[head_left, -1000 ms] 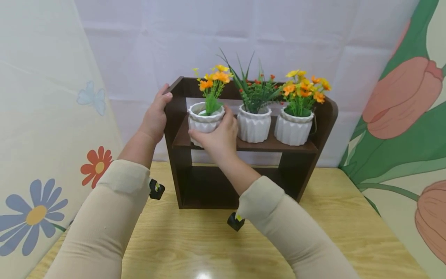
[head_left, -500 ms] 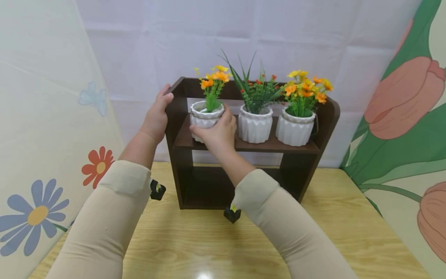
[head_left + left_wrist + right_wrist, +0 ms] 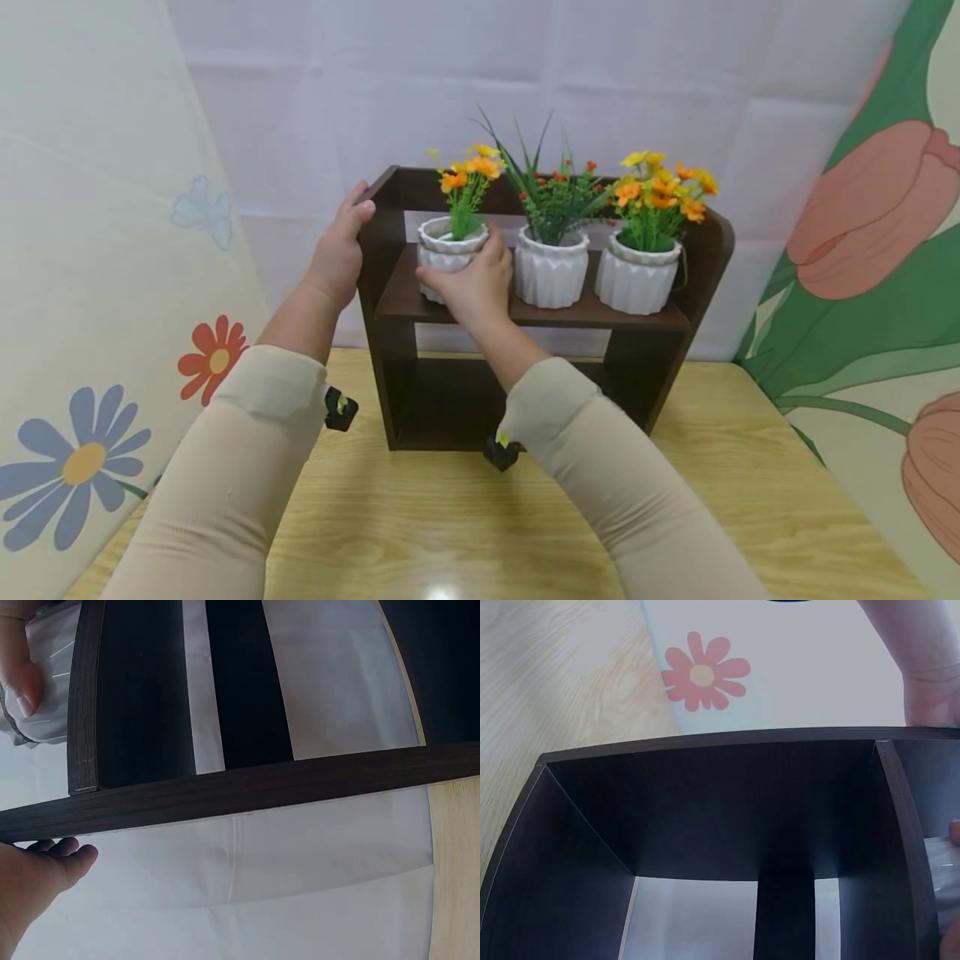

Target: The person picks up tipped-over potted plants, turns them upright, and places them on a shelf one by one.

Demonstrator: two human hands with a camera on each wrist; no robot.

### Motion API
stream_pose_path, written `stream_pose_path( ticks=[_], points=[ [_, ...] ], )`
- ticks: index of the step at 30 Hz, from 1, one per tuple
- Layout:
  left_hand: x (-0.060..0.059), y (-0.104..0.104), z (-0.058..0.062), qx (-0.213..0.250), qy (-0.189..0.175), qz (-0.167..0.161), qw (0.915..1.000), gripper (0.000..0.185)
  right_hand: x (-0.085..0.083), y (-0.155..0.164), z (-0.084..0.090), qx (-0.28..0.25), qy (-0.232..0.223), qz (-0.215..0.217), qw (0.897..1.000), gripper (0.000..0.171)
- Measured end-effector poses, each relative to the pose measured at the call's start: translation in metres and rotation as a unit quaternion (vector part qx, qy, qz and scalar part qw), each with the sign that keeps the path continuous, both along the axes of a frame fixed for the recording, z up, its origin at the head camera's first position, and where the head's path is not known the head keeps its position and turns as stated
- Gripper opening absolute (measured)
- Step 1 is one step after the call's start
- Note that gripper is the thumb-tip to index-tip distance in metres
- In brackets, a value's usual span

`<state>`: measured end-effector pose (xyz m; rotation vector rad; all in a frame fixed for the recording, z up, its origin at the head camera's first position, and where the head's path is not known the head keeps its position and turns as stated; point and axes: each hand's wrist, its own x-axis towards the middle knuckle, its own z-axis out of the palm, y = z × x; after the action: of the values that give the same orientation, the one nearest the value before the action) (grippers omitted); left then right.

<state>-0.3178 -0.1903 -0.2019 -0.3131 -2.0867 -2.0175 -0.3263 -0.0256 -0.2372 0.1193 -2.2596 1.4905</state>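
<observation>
My right hand point(image 3: 478, 285) grips a white fluted flowerpot point(image 3: 442, 257) with yellow and orange flowers point(image 3: 471, 173), thumb on its front and fingers round its right side. The pot is at the left end of the upper board of a dark brown two-tier shelf point(image 3: 408, 315); my hand partly hides its base. My left hand point(image 3: 336, 254) rests against the outside of the shelf's left side panel. In the left wrist view, the left hand's fingers point(image 3: 71, 859) touch that panel's outer face.
On the same board, to the right, stand a white pot point(image 3: 551, 271) with grassy leaves and red blossoms and another point(image 3: 637, 279) with orange and yellow flowers. The shelf stands on a wooden table point(image 3: 420, 517), before a pale cloth backdrop point(image 3: 300, 100).
My right hand has shifted the pot slightly right and farther back on the upper board. The left hand has kept its place at the side panel.
</observation>
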Motion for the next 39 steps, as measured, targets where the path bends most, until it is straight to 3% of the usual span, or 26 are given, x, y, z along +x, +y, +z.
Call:
stream_pose_path(
  ticks=[29,35,39],
  points=[
    [-0.004,0.002,-0.001,-0.022,-0.009,0.001,0.9997,0.059,0.001,0.003,-0.002,0.012,-0.018,-0.001,1.0,0.111],
    [-0.005,-0.002,-0.002,-0.023,-0.008,0.0,0.9997,0.059,0.008,0.008,-0.003,0.002,-0.042,0.031,0.999,0.116],
    [-0.005,-0.008,-0.001,-0.023,-0.011,-0.003,0.9997,0.06,0.023,0.025,-0.007,0.002,-0.044,0.074,0.996,0.105]
  ],
)
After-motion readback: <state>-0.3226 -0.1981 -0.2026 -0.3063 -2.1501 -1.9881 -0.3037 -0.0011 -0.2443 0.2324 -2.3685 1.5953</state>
